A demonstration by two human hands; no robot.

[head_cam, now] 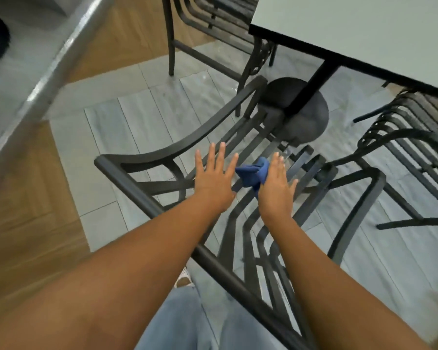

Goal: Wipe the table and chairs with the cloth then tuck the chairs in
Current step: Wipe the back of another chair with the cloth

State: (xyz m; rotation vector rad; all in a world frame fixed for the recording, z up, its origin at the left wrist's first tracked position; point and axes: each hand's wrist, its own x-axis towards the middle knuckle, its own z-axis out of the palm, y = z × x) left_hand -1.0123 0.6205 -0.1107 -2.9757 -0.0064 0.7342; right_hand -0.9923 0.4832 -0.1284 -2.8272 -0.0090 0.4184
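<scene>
A person leans over a dark metal chair (162, 157), both bare arms stretched out above its slatted seat. No brand, label or writing can be read anywhere in the scene. The left hand (214, 174) is spread flat, fingers straight and apart, holding nothing, over the slats just inside the chair's curved armrest. The right hand (276, 184) lies with fingers straight on a crumpled blue cloth (254, 173), which bunches out from under its palm toward the left hand; whether the thumb hooks round the cloth cannot be told. The cloth sits over the middle of the chair's seat. The chair is made of dark tube and flat bars, with a rounded top rail running beneath the forearms and bowed slats that blur in the picture. Beyond the chair stands a table (364, 34) with a smooth pale top, a thin dark edge and a square black post rising from a round dark base (304, 114). A second chair (208, 24) of the same slatted metal stands past the chair's left armrest, and a third (410, 137) stands off its right side, partly under the table. The floor under the chair is pale grey tile, bordered by wood-toned planks. Light blue trousers (182, 322) show beneath the arms.
</scene>
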